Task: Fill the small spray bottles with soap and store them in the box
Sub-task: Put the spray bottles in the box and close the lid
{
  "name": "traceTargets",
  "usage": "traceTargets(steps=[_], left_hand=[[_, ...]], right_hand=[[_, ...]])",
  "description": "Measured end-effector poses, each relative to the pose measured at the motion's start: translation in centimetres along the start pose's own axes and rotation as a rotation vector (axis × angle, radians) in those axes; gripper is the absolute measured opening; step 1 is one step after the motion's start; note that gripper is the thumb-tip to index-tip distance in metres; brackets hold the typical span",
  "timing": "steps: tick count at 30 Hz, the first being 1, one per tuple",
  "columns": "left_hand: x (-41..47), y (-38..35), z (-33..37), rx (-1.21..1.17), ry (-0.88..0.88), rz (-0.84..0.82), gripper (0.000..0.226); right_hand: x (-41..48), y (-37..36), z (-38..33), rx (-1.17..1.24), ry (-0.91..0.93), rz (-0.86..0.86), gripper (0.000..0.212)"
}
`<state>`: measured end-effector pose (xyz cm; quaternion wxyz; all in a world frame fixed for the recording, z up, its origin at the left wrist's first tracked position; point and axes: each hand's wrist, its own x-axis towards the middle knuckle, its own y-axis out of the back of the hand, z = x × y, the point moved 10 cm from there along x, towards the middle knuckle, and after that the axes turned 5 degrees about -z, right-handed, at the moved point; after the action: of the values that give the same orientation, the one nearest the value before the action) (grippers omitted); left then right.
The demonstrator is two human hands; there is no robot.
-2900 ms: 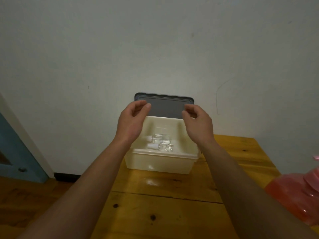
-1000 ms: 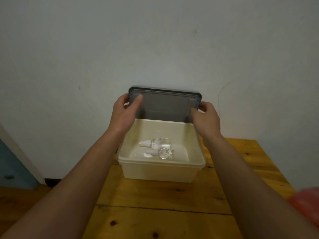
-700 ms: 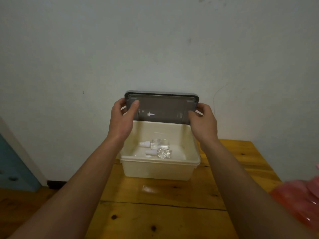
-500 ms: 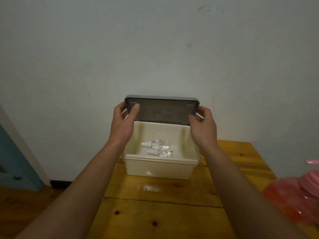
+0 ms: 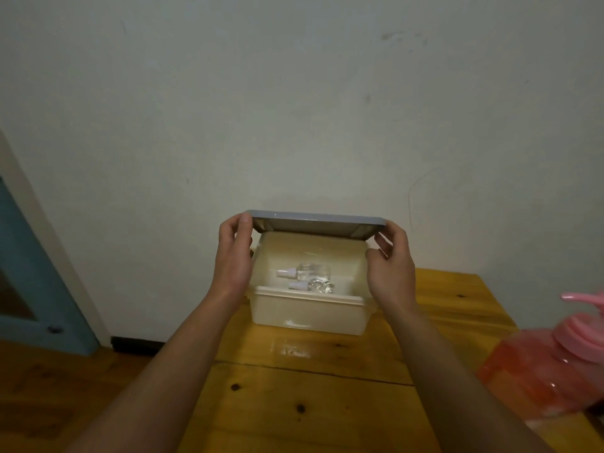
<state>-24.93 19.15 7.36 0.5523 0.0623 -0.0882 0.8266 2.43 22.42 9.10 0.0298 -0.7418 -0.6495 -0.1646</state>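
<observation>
A cream plastic box (image 5: pixel 307 313) stands on the wooden table (image 5: pixel 294 393) near the wall. Two small clear spray bottles (image 5: pixel 310 279) with white caps lie on their sides inside it. A grey lid (image 5: pixel 315 225) hovers nearly flat just above the box's back edge. My left hand (image 5: pixel 233 256) grips the lid's left end, thumb on top. My right hand (image 5: pixel 390 263) grips its right end, fingers curled under the corner.
A large pink soap bottle (image 5: pixel 552 367) with a pump stands at the table's right edge. A white wall is right behind the box. A blue door (image 5: pixel 29 276) is at the left, beside wooden flooring.
The lid has tipped from upright against the wall to nearly flat over the box, held by both hands throughout. The pink bottle has come further into view.
</observation>
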Motion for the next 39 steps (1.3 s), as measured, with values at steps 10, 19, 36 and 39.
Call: traceTargets(steps=[10,19,36,39], left_hand=[[-2.3,0.8,-1.4,0.005,0.017,0.027,0.034],[-3.4,0.9,-2.0,0.033,0.013,0.051,0.031],[-5.0,1.4,-3.1,0.129,0.010,0.088,0.037],[-5.0,1.3,-3.1,0.140,0.001,0.084,0.036]], right_hand=[[-2.2,0.8,1.9,0.011,-0.017,0.056,0.044],[-3.1,1.1,2.9,-0.024,-0.027,0.088,0.041],[-5.2,1.4,3.9,-0.010,-0.043,0.095,0.040],[-5.5,1.5,4.0,-0.001,-0.047,0.098,0.040]])
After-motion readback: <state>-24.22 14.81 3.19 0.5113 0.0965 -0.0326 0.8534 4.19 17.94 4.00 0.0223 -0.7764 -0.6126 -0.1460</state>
